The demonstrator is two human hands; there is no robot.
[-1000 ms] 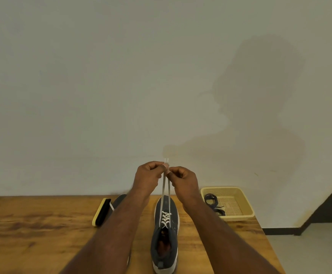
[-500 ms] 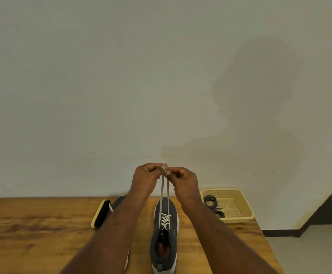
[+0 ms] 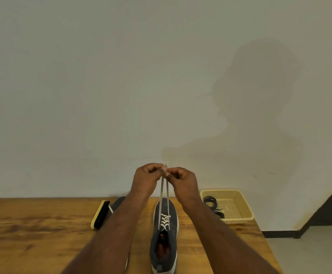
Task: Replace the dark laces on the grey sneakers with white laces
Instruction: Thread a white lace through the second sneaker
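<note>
Spanning the foreground, wooden table (image 3: 32, 234) — pale wall (image 3: 102, 95) behind — grey floor (image 3: 309, 254) rightward.

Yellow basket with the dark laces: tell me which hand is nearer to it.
Right. The right hand is raised just left of the yellow basket, pinching the white lace. The left hand pinches the other strand, farther left.
</note>
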